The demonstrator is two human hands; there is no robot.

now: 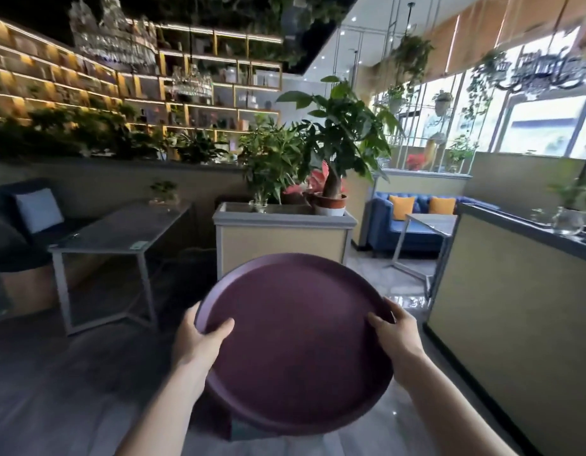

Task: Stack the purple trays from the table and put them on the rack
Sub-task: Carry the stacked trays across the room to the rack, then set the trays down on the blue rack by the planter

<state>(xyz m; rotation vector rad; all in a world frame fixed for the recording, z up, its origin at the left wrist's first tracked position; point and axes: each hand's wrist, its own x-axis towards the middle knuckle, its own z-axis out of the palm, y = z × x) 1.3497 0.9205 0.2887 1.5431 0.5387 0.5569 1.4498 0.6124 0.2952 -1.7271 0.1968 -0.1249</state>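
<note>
A round purple tray (294, 340) fills the lower middle of the head view, held in the air in front of me. Whether more trays are stacked under it I cannot tell. My left hand (199, 343) grips its left rim with the thumb on the inside. My right hand (397, 337) grips the right rim the same way. No rack is in view.
A grey table (120, 232) stands at the left by a dark sofa. A planter box (281, 235) with potted plants is straight ahead. A yellow counter (515, 307) runs along the right. A blue sofa (410, 225) and another table sit beyond. Glossy floor lies between.
</note>
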